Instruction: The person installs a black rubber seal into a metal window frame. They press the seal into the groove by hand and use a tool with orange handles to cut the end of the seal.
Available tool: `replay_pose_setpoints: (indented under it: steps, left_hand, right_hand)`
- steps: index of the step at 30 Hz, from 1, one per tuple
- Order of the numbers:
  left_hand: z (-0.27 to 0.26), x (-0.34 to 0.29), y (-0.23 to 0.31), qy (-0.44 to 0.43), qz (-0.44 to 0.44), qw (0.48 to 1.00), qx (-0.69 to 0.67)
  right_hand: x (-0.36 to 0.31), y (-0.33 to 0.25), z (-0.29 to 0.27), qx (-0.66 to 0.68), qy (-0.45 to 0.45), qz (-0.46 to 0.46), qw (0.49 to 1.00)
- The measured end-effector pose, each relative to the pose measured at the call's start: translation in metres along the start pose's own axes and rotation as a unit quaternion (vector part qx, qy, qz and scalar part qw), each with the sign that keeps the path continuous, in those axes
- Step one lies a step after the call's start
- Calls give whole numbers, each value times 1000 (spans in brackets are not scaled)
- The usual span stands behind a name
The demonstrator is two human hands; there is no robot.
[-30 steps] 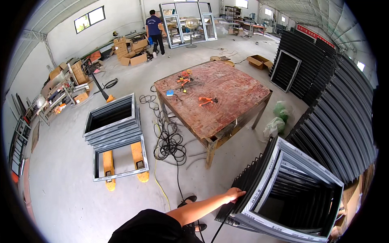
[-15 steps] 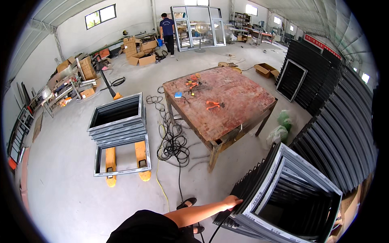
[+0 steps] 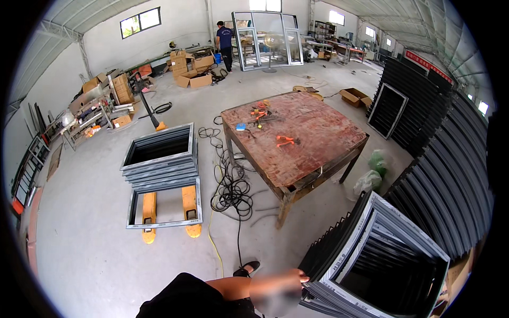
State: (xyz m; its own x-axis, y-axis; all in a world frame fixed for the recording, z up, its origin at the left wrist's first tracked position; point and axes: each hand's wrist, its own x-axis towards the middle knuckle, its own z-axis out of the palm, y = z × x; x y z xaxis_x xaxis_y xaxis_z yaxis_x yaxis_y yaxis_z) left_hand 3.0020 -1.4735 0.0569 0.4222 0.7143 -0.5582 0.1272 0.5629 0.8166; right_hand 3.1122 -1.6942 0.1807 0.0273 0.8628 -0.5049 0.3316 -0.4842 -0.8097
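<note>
My left arm reaches across from the lower edge to the right, its black sleeve bunched above the bare forearm. The left hand (image 3: 298,277) is partly blurred. Its fingers are closed at the left edge of the front grey window frame (image 3: 339,259), which leans against a stack of dark frames (image 3: 327,238) at the lower right. A second, smaller rectangular border shows within this front frame. My right hand is out of sight. One of my feet, in a dark shoe, stands on the floor beside the arm.
A worn red-topped table (image 3: 313,143) bears orange-handled pliers (image 3: 285,140). Black cables (image 3: 233,193) lie coiled beside it. Grey frames (image 3: 159,167) are piled on a yellow pallet jack (image 3: 149,212). Dark profiles (image 3: 450,169) line the right side. A person (image 3: 225,45) stands far back.
The view has shifted slightly, carrying the room a little to the right. My left hand stays at the frame's edge, lower in the picture, and the forearm is now partly blurred.
</note>
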Motion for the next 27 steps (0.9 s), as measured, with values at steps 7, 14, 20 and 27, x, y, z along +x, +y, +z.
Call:
replay_pose_setpoints:
  steps: [7, 14, 20, 27]
  left_hand:
    - [9, -27, 38, -43, 2, 998, -34]
    - [21, -19, 30, 71, 7, 996, -44]
    - [9, -21, 35, 33, -19, 998, -48]
    - [6, -13, 65, 18, -102, 991, -80]
  right_hand:
    - [10, 1, -1, -55, 61, -80, 993]
    - [52, 92, 26, -567, 154, -334, 737]
    - [59, 97, 18, -498, 173, -371, 764]
    - [62, 16, -38, -387, 91, -330, 856]
